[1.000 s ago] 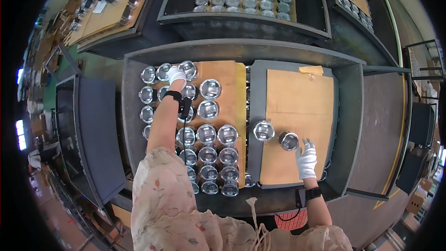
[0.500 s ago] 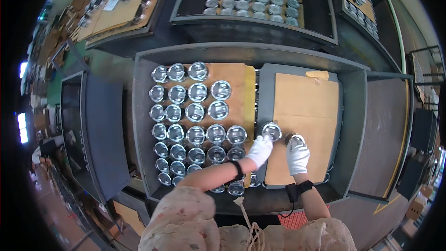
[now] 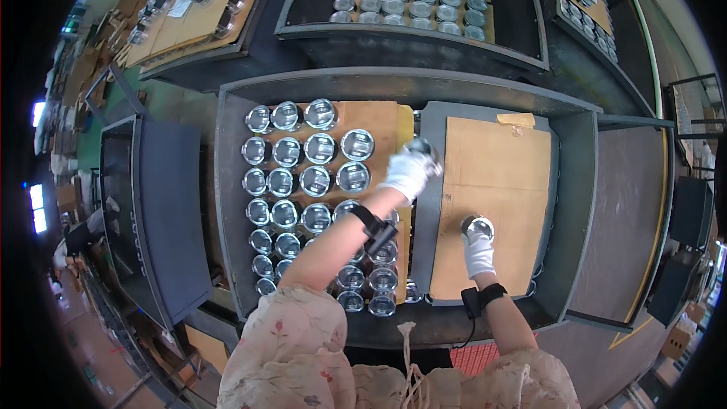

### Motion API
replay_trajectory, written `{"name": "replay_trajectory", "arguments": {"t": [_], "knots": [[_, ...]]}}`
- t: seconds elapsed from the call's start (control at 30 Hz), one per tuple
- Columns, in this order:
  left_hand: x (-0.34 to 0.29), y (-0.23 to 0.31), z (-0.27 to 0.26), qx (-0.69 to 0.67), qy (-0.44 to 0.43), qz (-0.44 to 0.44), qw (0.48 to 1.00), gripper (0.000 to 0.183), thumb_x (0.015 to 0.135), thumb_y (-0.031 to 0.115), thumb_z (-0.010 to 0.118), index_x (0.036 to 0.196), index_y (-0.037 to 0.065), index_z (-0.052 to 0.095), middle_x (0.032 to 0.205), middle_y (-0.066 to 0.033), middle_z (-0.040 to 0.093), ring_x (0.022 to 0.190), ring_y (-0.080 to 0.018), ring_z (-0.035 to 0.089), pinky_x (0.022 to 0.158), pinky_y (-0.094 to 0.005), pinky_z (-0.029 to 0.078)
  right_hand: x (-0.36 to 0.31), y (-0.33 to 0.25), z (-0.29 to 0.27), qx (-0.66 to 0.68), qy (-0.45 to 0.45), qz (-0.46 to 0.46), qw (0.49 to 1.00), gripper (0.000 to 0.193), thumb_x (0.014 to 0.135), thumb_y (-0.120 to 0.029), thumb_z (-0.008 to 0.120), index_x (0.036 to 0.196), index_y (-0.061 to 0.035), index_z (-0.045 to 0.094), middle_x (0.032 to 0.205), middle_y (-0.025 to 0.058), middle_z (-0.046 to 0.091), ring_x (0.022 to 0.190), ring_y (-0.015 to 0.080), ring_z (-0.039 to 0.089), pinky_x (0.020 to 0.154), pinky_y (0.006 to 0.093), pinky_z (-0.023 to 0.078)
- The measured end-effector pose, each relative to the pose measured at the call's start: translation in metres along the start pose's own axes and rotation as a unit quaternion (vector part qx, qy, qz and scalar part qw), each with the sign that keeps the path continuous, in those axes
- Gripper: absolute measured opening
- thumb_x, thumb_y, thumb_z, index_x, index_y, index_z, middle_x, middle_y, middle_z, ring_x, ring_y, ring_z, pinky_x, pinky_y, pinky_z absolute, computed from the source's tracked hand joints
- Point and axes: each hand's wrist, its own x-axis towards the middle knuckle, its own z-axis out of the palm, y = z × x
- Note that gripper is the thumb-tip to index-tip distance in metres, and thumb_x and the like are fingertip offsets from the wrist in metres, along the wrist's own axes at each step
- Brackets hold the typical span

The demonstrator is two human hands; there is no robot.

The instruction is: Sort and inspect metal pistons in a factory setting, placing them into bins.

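Note:
My left hand [image 3: 407, 174], in a white glove, is closed around a shiny metal piston [image 3: 424, 154], slightly blurred. It hangs over the gap between a brown cardboard sheet [image 3: 371, 112] and the grey panel [image 3: 433, 117] to the right. A second piston [image 3: 477, 226] is gripped by my gloved right hand [image 3: 478, 255], above another piece of cardboard [image 3: 500, 174] lying on that panel. Several pistons [image 3: 319, 148] stand in rows on the left sheet, crowns up. My left forearm hides some of the nearer ones.
A grey metal bin [image 3: 409, 78] walls in both halves. Beyond it, another bin [image 3: 416, 32] holds rows of pistons. A cardboard-topped table [image 3: 189, 26] with more parts stands at the far left, a dark metal cart [image 3: 170, 212] at the left.
My left hand has carried its piston away from me and slightly left, off the right panel's near part. My right hand has shifted slightly left with its piston.

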Motion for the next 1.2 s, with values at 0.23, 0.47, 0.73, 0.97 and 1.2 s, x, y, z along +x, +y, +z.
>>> {"name": "replay_trajectory", "arguments": {"t": [0.23, 0.47, 0.73, 0.97, 1.2], "knots": [[0.056, -0.107, -0.052, 0.047, 0.148, -0.215, 0.964, 0.041, 0.088, 0.043, 0.059, 0.121, 0.018, 0.061, 0.12, -0.0122, 0.063, 0.103, -0.0334, 0.064, 0.089, -0.0425, 0.051, -0.001, 0.01, 0.012, -0.046, 0.048, -0.022, 0.998, 0.029, 0.091, -0.025, 0.061, 0.108, -0.0029, 0.064, 0.102, 0.0198, 0.067, 0.096, 0.0384, 0.063, 0.084, 0.0434, 0.051], [0.035, -0.184, -0.044, 0.107, 0.05, -0.201, 0.972, 0.039, 0.09, 0.034, 0.058, 0.121, 0.01, 0.063, 0.123, -0.0177, 0.062, 0.11, -0.0346, 0.061, 0.093, -0.0429, 0.049, 0.002, -0.018, 0.01, 0.169, -0.058, 0.091, 0.98, 0.046, 0.091, -0.027, 0.061, 0.13, -0.0039, 0.053, 0.129, 0.0183, 0.057, 0.118, 0.0331, 0.056, 0.101, 0.0404, 0.045], [-0.083, -0.105, 0.006, 0.081, 0.373, -0.1, 0.919, 0.013, 0.086, 0.011, 0.056, 0.097, 0.006, 0.059, 0.101, -0.0148, 0.057, 0.096, -0.032, 0.056, 0.081, -0.0469, 0.046, 0.03, -0.059, -0.02, -0.101, 0.003, -0.075, 0.992, 0.038, 0.095, -0.033, 0.053, 0.116, -0.0027, 0.059, 0.114, 0.0206, 0.062, 0.107, 0.0353, 0.06, 0.091, 0.0437, 0.049], [-0.111, -0.106, 0.008, 0.029, 0.276, 0.032, 0.96, 0.032, 0.079, 0.007, 0.057, 0.111, 0.01, 0.062, 0.135, -0.0134, 0.05, 0.129, -0.0352, 0.043, 0.11, -0.0484, 0.032, 0.09, -0.218, -0.023, -0.041, 0.012, -0.2, 0.979, 0.026, 0.094, -0.027, 0.055, 0.101, -0.0047, 0.066, 0.101, 0.0198, 0.066, 0.092, 0.0369, 0.063, 0.084, 0.045, 0.051], [-0.056, -0.143, 0.022, 0.179, 0.077, 0.017, 0.981, 0.022, 0.089, 0.016, 0.052, 0.1, 0.009, 0.069, 0.115, -0.0164, 0.063, 0.117, -0.0288, 0.056, 0.116, -0.0518, 0.024, 0.13, -0.237, 0.035, 0.031, -0.009, -0.212, 0.977, 0.017, 0.09, -0.017, 0.055, 0.097, -0.0028, 0.062, 0.09, 0.0199, 0.064, 0.08, 0.0356, 0.063, 0.074, 0.0437, 0.051]]}}
